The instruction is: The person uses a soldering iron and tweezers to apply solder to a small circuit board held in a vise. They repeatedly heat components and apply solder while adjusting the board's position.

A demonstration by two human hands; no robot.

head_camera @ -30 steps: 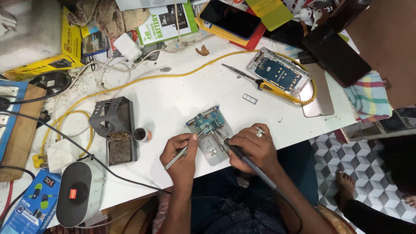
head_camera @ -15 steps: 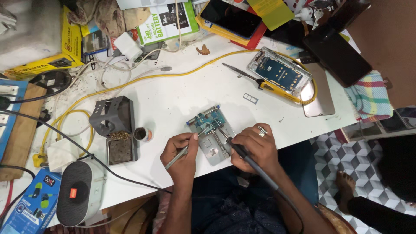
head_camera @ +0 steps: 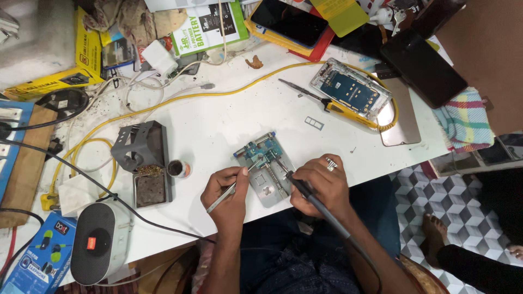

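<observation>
Circuit board: I see a small green circuit board (head_camera: 260, 151) clamped in a silver metal holder (head_camera: 268, 177). It sits at about 6 o'clock on the table, right in front of me.
Left hand: my left hand (head_camera: 231, 196) is closed on thin metal tweezers (head_camera: 226, 193). Their tips reach up to the board, at 1 o'clock from the hand.
Right hand: my right hand (head_camera: 321, 185) is closed around a dark soldering iron (head_camera: 297, 185), held like a pen. Its tip touches the board at 10 o'clock from the hand. There is a ring on one finger.
Table: the table (head_camera: 218, 117) is white and very messy. A yellow cable (head_camera: 180, 98) snakes across it from 9 o'clock to 2 o'clock.
Left side: a grey iron stand (head_camera: 140, 146) with a tray of brown stuff sits at 9 o'clock from the board. A tiny round pot (head_camera: 177, 169) is just beside it. A grey speaker (head_camera: 98, 242) with an orange button is at 8 o'clock.
Far side: an opened phone (head_camera: 348, 92) lies at 1 o'clock, with a yellow-handled screwdriver (head_camera: 321, 100) touching it. Boxes and a dark phone (head_camera: 289, 22) are at 12 o'clock.
Room: the floor (head_camera: 430, 196) at 4 o'clock has grey cube-pattern tiles. Another person's bare foot (head_camera: 433, 231) rests there.
</observation>
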